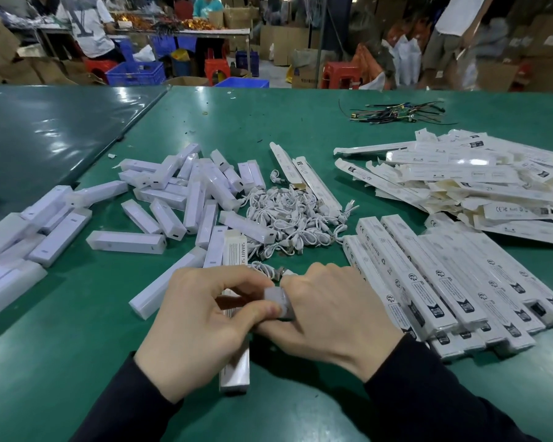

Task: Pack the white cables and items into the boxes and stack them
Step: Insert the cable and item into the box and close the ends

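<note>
On the green desk, between piled white cables and packed boxes, both hands' fingers pinched what looked like a light, stiff white item at a long box mouth, best held near its ends.

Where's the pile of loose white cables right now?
In the head view, the white cables lie heaped mid-table, just beyond both hands, between the scattered white items on the left and the packed boxes on the right.
</note>
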A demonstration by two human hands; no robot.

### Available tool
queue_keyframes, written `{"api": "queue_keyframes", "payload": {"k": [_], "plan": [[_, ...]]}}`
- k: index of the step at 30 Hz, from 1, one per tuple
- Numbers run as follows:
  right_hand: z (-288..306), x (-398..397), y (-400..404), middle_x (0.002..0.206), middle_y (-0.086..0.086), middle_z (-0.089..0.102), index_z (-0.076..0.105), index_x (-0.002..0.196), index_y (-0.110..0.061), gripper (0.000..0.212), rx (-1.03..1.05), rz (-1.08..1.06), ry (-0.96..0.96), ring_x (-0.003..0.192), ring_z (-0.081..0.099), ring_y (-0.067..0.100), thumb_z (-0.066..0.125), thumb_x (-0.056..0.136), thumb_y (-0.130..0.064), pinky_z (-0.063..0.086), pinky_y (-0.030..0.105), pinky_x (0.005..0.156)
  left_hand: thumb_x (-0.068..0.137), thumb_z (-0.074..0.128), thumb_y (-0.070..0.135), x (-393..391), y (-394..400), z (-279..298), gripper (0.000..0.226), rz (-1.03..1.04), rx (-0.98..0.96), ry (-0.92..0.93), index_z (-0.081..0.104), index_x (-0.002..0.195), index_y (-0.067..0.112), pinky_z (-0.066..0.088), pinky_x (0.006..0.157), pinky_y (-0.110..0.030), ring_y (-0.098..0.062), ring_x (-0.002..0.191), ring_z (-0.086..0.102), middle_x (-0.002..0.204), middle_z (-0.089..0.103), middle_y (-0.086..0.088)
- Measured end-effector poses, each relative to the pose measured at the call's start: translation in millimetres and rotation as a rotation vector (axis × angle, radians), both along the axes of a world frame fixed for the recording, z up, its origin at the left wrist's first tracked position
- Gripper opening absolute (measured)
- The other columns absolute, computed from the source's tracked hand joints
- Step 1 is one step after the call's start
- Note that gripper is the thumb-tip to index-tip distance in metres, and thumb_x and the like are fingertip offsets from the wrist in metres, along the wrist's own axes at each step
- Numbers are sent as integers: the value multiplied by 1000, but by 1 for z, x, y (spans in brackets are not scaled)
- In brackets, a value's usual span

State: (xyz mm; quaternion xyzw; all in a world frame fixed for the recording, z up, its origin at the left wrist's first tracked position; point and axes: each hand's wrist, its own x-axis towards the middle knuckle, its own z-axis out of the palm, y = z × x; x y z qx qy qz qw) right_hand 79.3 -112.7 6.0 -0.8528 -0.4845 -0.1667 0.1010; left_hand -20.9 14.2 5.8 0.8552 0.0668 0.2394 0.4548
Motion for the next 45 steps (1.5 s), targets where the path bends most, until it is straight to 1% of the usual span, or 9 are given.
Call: {"api": "queue_keyframes", "payload": {"k": [6, 11, 14, 17, 21, 27, 34, 39, 45], "plan": [[-1, -5, -1, 45, -6, 9, 16, 51, -20, 50, -63, -4, 74, 42, 20, 26, 37, 70, -61, -3, 22, 44, 67, 74, 23, -2, 1, -1, 7, -9, -49, 30, 76, 74, 22, 57, 68, -33, -13, 71, 70, 70, 73, 3], [-8, -4, 1, 49, -7, 8, 18, 51, -20, 48, -56, 5, 115, 40, 10, 16, 34, 70, -61, 3, 23, 42, 67, 74, 21, -2, 1, -1, 5, -8, -36, 29, 76, 71, 21, 58, 69, -27, -12, 69, 69, 69, 72, 3], [-8, -2, 2, 45, -4, 16, 29, 51, -20, 44, -46, -4, 108, 42, 18, 25, 34, 70, -59, 3, 22, 43, 67, 74, 21, -1, -1, 0, 5, 9, -34, 23, 76, 71, 22, 58, 70, -30, -11, 72, 69, 71, 73, 6], [-11, 1, 4, 47, -1, 39, 38, 61, -21, 41, -30, 0, 93, 44, 27, 29, 32, 72, -59, 5, 25, 44, 67, 73, 24, 1, -1, -1, 6, 53, -30, 27, 76, 72, 24, 58, 75, -36, -10, 74, 70, 72, 73, 11], [-19, -1, 7, 50, 2, 57, 38, 64, -22, 41, -2, -120, 52, 46, 54, 28, 46, 73, -62, 16, 29, 49, 66, 74, 29, 4, -7, 0, 14, 112, -40, -5, 74, 79, 32, 58, 72, -34, -6, 71, 68, 70, 72, 15], [-17, 14, 0, 41, 2, 51, 46, 50, -17, 52, 215, -92, 24, 37, 48, 28, 41, 66, -65, 18, 21, 48, 69, 74, 24, 7, -17, -2, 3, 150, -37, -97, 74, 71, 26, 56, 68, -30, -9, 69, 67, 69, 70, 14], [-11, 12, 0, 35, -1, 46, 28, 47, -20, 57, 172, -81, -59, 32, 45, 22, 42, 71, -70, 8, 22, 49, 66, 72, 22, 4, -16, -1, 12, 83, -130, -18, 76, 77, 27, 51, 60, -14, -14, 61, 65, 66, 70, 6], [-14, 12, 1, 38, 2, 47, 28, 50, -20, 48, 159, -44, -6, 33, 47, 27, 38, 70, -62, 6, 17, 49, 64, 72, 22, 5, -22, -3, 3, 152, -89, -32, 73, 66, 23, 54, 56, -17, -11, 56, 63, 59, 66, 6], [-13, 10, 2, 37, 3, 46, 33, 46, -20, 43, 119, -18, -18, 31, 44, 27, 35, 67, -57, 15, 19, 45, 61, 67, 27, 6, -22, -4, 21, 213, -102, 17, 70, 79, 37, 55, 58, -23, -4, 62, 66, 61, 68, 14]]}}
